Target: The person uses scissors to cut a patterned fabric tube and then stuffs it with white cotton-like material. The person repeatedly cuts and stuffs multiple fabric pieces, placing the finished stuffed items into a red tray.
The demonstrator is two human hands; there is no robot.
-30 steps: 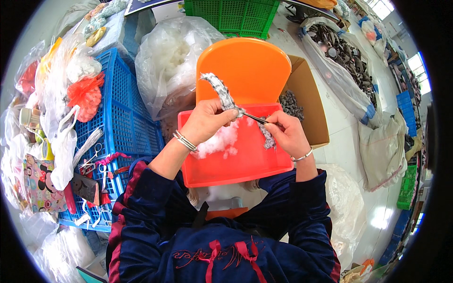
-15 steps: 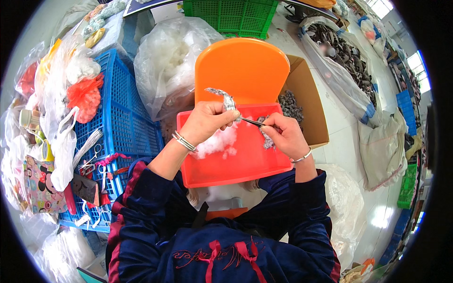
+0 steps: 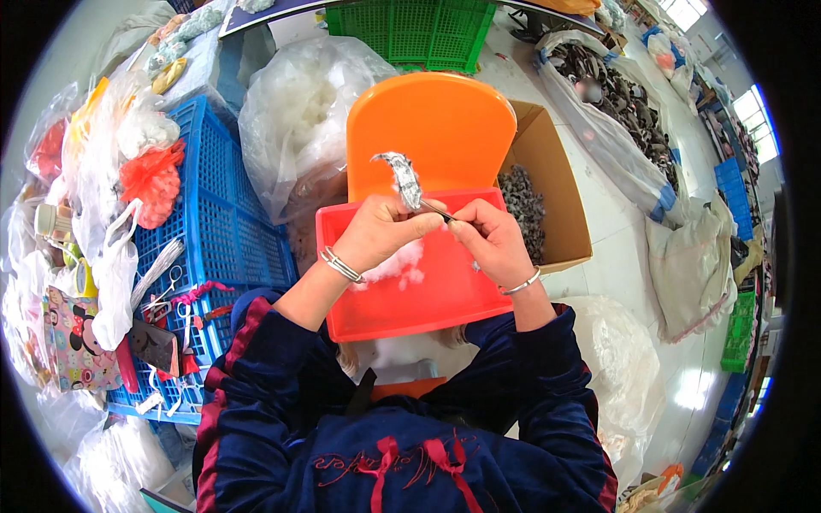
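Observation:
My left hand [image 3: 374, 236] pinches a small curved grey-and-white plush fabric piece [image 3: 404, 178], which sticks up above the fingers. A thin dark metal tool [image 3: 437, 210] sits in the closed fingers of my right hand [image 3: 494, 246], its tip meeting the lower end of the fabric piece; whether it is inside is hidden. Both hands are close together over a red plastic tray [image 3: 428, 315] across my lap. White stuffing fluff [image 3: 398, 267] lies in the tray below my left hand. My right hand mostly covers a grey plush bit in the tray.
An orange chair back [image 3: 432, 128] rises behind the tray. A clear bag of white stuffing [image 3: 312, 120] stands at the far left. At the right, a cardboard box [image 3: 560, 192] holds grey pieces. Blue crates [image 3: 209, 197] bearing scissors and bags flank my left.
My right hand has moved left, closer to my left hand. The tool now shows less between them, and the fabric piece stands more upright.

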